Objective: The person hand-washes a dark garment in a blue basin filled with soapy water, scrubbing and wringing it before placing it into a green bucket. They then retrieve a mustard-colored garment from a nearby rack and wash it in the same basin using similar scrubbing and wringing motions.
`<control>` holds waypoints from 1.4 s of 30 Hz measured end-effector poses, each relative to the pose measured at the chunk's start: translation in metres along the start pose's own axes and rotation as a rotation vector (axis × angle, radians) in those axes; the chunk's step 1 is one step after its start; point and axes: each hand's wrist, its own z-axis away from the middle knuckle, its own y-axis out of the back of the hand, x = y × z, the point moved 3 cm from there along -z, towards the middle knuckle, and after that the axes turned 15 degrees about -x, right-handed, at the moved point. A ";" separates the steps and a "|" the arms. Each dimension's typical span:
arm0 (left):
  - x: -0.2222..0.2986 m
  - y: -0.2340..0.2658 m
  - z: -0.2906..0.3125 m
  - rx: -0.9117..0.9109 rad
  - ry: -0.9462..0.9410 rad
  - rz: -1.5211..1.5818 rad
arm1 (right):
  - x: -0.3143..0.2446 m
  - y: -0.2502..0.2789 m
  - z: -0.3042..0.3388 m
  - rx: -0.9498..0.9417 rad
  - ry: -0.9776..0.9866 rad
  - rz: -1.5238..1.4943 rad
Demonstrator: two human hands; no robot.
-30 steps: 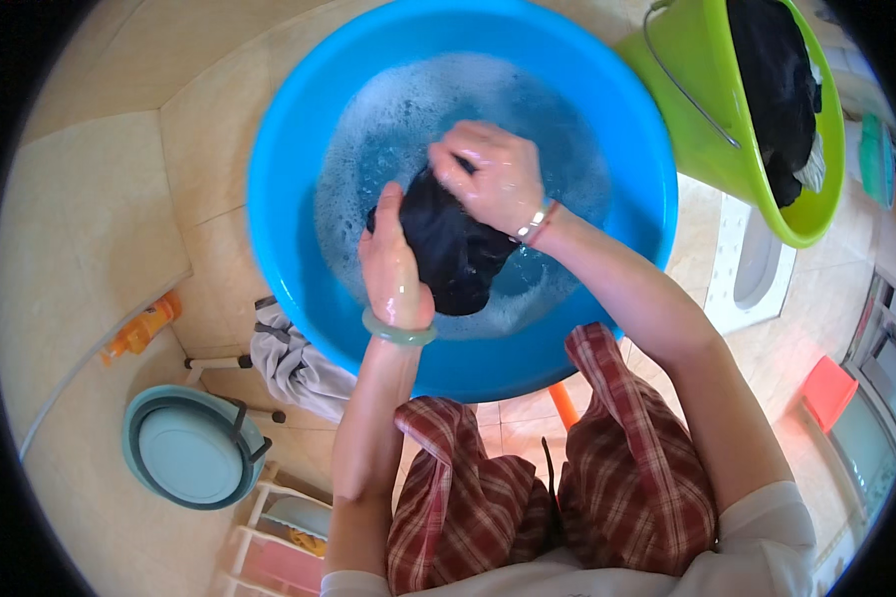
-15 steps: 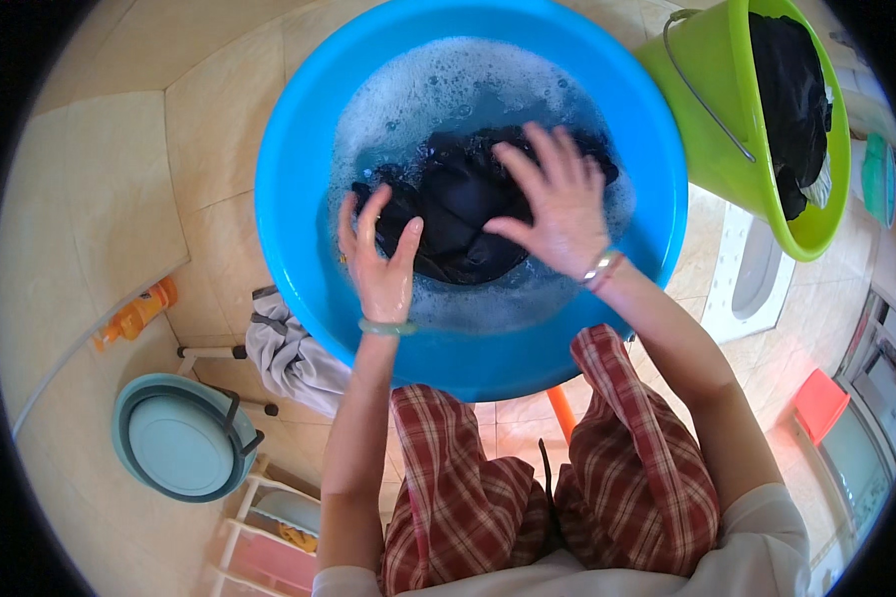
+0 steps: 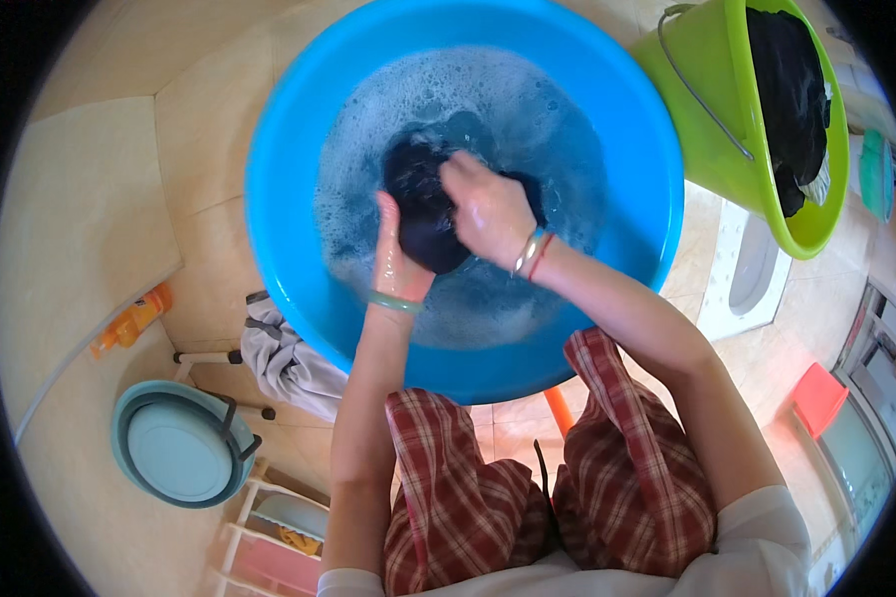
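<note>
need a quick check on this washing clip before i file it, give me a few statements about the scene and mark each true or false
1. The left hand and the right hand both touch the dark wet cloth in the large round blue plastic basin. True.
2. The left wrist is bare. False: a pale green ring-shaped bangle circles it.
3. The bright green plastic bucket with a metal handle holds black fabric. True.
4. The basin's water has no foam. False: white foam floats on it.
5. A crumpled pale grey cloth shows at the basin's lower left. True.
</note>
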 end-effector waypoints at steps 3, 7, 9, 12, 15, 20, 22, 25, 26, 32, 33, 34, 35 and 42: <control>0.018 -0.007 0.006 -0.262 -0.053 0.119 | -0.073 0.028 0.025 -0.007 0.338 0.006; 0.026 -0.083 0.001 -0.114 -0.028 0.185 | -0.106 0.030 0.061 0.037 0.565 0.124; 0.024 -0.080 0.019 -0.051 -0.031 0.181 | -0.112 0.025 0.065 0.005 0.590 0.077; 0.020 -0.070 0.039 -0.020 -0.019 0.173 | -0.116 0.018 0.059 0.074 0.573 0.046; 0.008 -0.062 0.040 0.004 0.008 0.149 | -0.105 0.015 0.056 0.189 0.504 0.088; 0.018 -0.062 0.044 0.121 -0.012 0.051 | -0.107 0.019 0.036 0.310 0.552 0.049; 0.011 -0.051 0.030 0.135 -0.015 0.052 | -0.098 0.022 0.032 0.367 0.575 0.038; 0.005 -0.037 0.015 0.189 -0.055 0.058 | -0.091 0.027 0.019 0.393 0.583 -0.051; 0.006 -0.035 0.018 0.229 -0.082 0.058 | -0.090 0.029 0.013 0.376 0.535 -0.059; -0.021 -0.048 0.005 0.259 -0.114 -0.042 | 0.044 0.014 -0.020 0.250 -0.090 0.069; -0.016 -0.048 0.007 0.324 -0.100 -0.055 | 0.052 0.007 -0.018 0.235 -0.118 0.045; -0.012 -0.047 0.009 0.390 -0.089 -0.064 | 0.057 0.005 -0.015 0.217 -0.144 0.022; -0.008 -0.040 0.012 0.312 -0.100 -0.097 | 0.064 0.003 -0.012 0.199 -0.173 0.002; 0.002 0.003 0.037 0.479 0.018 -0.314 | 0.055 -0.007 0.023 -0.123 -0.161 0.540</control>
